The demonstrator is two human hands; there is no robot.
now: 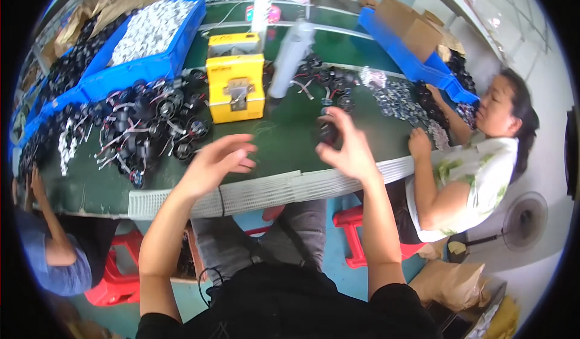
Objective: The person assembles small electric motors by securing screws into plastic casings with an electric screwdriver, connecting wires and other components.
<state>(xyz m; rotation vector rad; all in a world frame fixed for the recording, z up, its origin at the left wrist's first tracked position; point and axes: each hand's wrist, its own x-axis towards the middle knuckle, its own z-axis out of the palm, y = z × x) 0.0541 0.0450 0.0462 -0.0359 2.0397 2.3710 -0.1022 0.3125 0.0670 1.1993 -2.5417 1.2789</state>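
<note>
Between the thumb and fingers of my right hand (pixel 353 152) is a black round motor-like part (pixel 328 134), held just above the green table (pixel 275 149). My left hand (pixel 217 161) hovers over the table's near edge, its fingers apart and nothing in them. To its left lies a heap of black round parts (pixel 151 121) with thin light-coloured wires. A yellow box with a metal fitting (pixel 235 94) stands beyond my hands. Beside the box leans a translucent tube-shaped container (pixel 291 58). More black parts (pixel 332 79) lie beyond my right hand.
Blue trays hold white pieces (pixel 151 31) at the far left and cardboard (pixel 417 37) at the far right. Small silvery parts (pixel 402 100) are spread before a co-worker (pixel 471 170) on the right. Another person (pixel 60 248) sits at left. A white slatted strip (pixel 272 191) runs along the front edge.
</note>
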